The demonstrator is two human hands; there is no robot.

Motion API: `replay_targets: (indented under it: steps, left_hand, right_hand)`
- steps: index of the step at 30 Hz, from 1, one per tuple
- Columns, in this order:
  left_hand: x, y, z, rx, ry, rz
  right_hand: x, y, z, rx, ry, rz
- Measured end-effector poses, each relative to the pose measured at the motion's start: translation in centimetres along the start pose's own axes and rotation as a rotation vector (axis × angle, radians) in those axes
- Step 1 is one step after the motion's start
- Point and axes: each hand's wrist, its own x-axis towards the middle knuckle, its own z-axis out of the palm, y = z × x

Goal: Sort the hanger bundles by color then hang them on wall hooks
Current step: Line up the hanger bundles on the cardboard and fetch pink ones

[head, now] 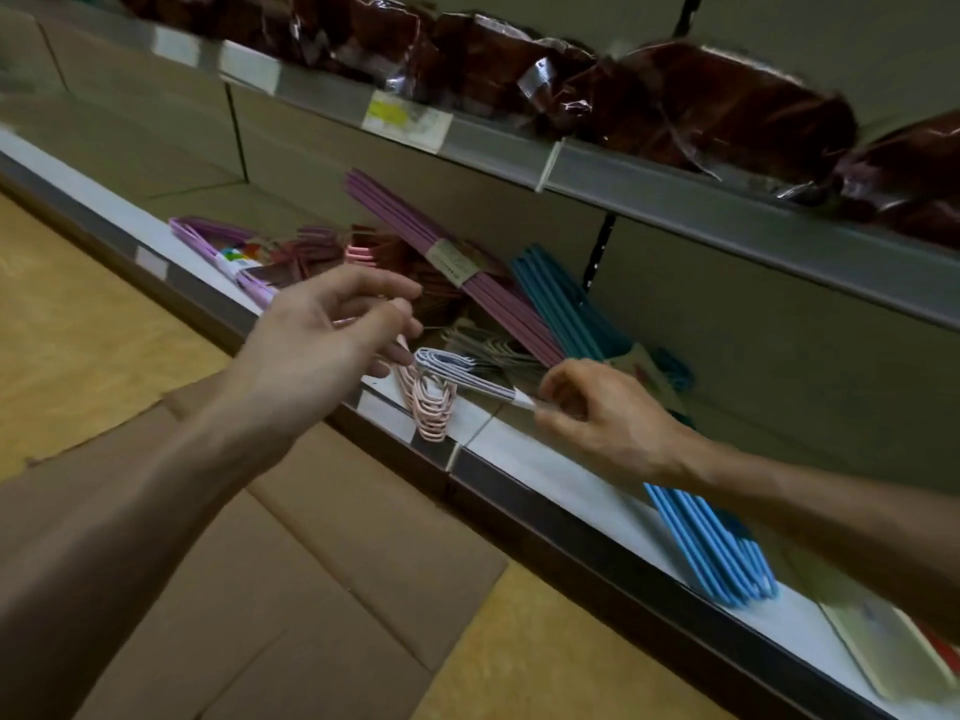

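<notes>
At the left end of the lower shelf (130, 220) lies a lilac hanger bundle (218, 246) with a bright paper band. Beside it the left hand (317, 330) hovers over the shelf edge, fingers loosely curled, its thumb and forefinger seemingly pinching a thin pink piece (the blur makes this hard to confirm). Just below it the pink hanger bundle (428, 405) hangs over the shelf lip. A pale blue hanger bundle (457, 374) lies across it, its end pinched by the right hand (597, 413). Behind, a purple hanger bundle (447, 257) and a teal hanger bundle (561, 304) lean against the back panel. Under the right forearm rests a sky-blue hanger bundle (711, 548). Dark red wrapped packs (717, 106) fill the upper shelf.
</notes>
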Motion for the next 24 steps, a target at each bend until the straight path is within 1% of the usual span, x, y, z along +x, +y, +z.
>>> replay_targets:
  steps: [4, 6, 9, 11, 12, 14, 17, 20, 22, 24]
  left_hand:
    - [1.6, 0.0, 3.3, -0.054, -0.041, 0.006]
    - [2.2, 0.1, 5.1, -0.087, -0.069, 0.014]
    - [2.7, 0.3, 7.6, -0.119, -0.11, 0.004]
    - [2.8, 0.3, 9.0, -0.123, -0.142, -0.006]
    - [2.9, 0.2, 9.5, -0.122, -0.159, -0.008]
    - [3.1, 0.1, 10.5, -0.125, -0.191, -0.017]
    - [3.3, -0.2, 11.4, -0.132, -0.21, -0.034]
    - [3.4, -0.3, 11.9, -0.118, -0.218, -0.035]
    - [3.4, -0.4, 12.2, -0.121, -0.219, -0.037]
    - [3.4, -0.4, 12.4, -0.129, -0.223, -0.039]
  right_hand:
    - [-2.0, 4.3, -0.9, -0.007, 0.011, 0.3]
    - [-3.0, 5.8, -1.1, 0.016, -0.02, 0.455]
    - [-4.2, 7.6, -0.6, 0.173, -0.096, 0.636]
    - [-4.3, 8.8, 0.4, 0.306, -0.049, 0.71]
    - [-4.3, 9.2, 1.0, 0.363, -0.039, 0.734]
    - [-4.2, 9.7, 1.9, 0.417, -0.094, 0.791]
    - [-4.0, 9.8, 2.4, 0.43, -0.119, 0.837]
    - [-3.9, 9.6, 2.6, 0.398, -0.077, 0.856]
    - [-4.1, 9.2, 2.8, 0.372, -0.016, 0.846]
    - [-4.6, 8.8, 2.9, 0.357, 0.006, 0.838]
